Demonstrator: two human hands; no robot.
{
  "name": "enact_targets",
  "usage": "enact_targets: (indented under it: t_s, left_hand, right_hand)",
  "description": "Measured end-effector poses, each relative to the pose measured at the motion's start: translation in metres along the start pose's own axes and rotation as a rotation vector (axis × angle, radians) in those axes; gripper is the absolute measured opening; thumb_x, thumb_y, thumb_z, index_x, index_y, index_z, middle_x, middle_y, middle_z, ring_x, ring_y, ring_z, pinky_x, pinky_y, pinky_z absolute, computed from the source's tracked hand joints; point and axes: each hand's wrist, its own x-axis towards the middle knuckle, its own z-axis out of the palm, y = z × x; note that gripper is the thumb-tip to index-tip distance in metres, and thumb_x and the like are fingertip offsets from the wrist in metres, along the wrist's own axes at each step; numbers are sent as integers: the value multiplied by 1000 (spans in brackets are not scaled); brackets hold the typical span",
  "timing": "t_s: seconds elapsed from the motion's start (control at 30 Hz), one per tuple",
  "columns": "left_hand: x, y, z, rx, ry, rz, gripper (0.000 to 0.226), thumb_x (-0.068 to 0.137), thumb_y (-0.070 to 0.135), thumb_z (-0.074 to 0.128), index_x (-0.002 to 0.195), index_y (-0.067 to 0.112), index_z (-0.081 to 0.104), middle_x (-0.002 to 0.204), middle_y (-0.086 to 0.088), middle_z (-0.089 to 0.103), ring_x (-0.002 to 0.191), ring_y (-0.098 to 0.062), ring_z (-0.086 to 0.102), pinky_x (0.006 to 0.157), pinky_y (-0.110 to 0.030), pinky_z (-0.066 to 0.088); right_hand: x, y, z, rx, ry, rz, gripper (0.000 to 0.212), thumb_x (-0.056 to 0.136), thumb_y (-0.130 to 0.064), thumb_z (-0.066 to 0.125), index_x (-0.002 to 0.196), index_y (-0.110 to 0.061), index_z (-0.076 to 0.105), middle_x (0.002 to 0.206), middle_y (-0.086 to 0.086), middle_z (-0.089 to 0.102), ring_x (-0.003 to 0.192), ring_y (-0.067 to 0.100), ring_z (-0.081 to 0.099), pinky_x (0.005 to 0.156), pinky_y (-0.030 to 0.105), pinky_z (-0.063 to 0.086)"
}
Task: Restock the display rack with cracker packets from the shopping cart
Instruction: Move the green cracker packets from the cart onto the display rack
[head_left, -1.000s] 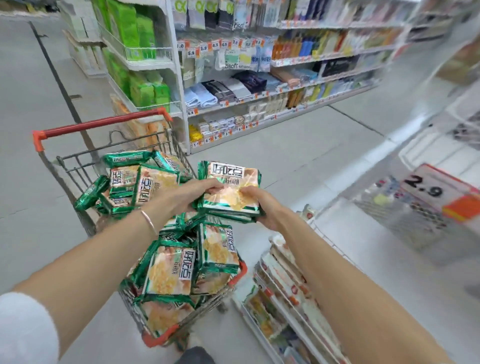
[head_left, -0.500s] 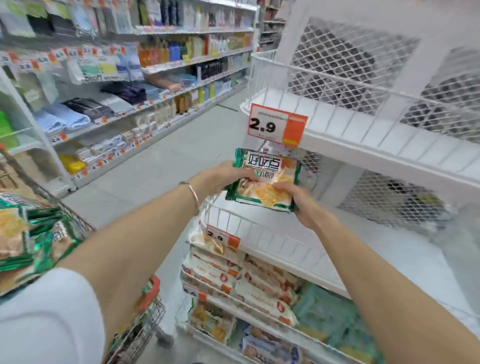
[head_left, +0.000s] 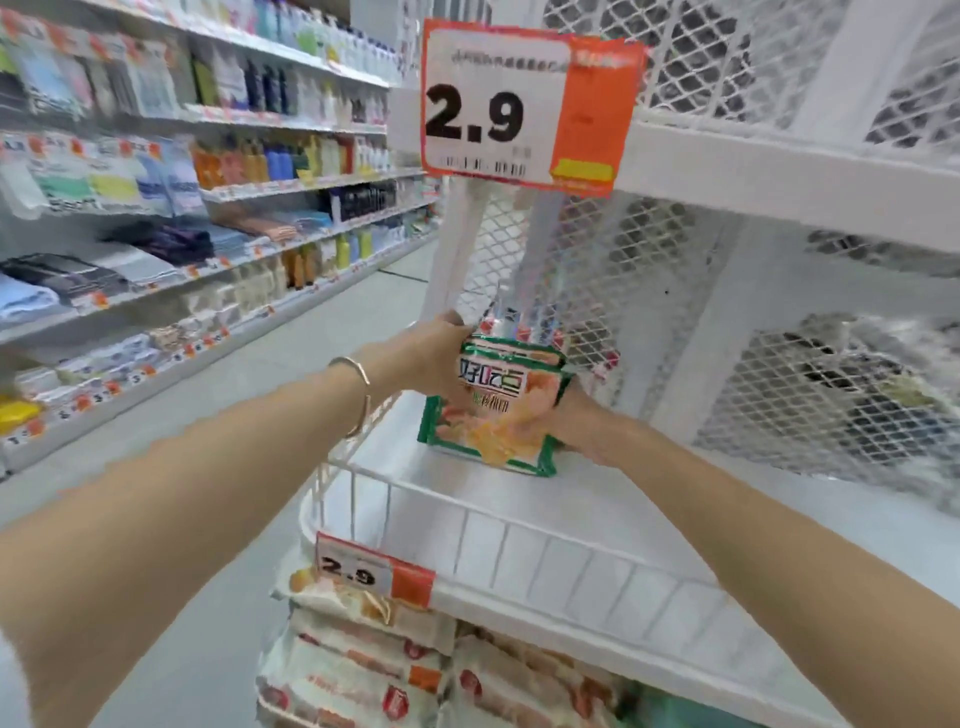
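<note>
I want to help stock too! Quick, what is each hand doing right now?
Left hand: gripping the cracker packets.
Right hand: gripping the same cracker packets.

Cracker packets (head_left: 498, 410): a small stack in green-bordered wrappers with orange-yellow cracker print and a white label, tilted, gripped at its left edge by the left hand (head_left: 426, 358) and at its right side by the right hand (head_left: 579, 423). The stack's lower edge sits low over the middle tier floor of the display rack (head_left: 519, 545), a white unit with a wire rim and mesh back. Contact with the floor cannot be confirmed.
</note>
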Motion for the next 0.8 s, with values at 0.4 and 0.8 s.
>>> enact_targets:
  t_s: [0.4,0.8]
  left_hand:
    - [18,-48,6,296,84,108,118,68,61,82,160,27,17,167,-2,17,152,-24,21,124,-45,12]
    - [15,-41,0,280,7,62,126,73,65,76,161,24,-5,169,-2,0,156,-23,5,125,-46,15]
  right_hand:
    - [29,6,38,-126,314,-218,108,68,-35,88,155,-22,24,151,6,41,137,20,40,116,43,33]
    - [22,0,3,-1160,139,-604,90,87,-54,65,159,-30,15,168,2,0,153,20,-9,123,45,4]
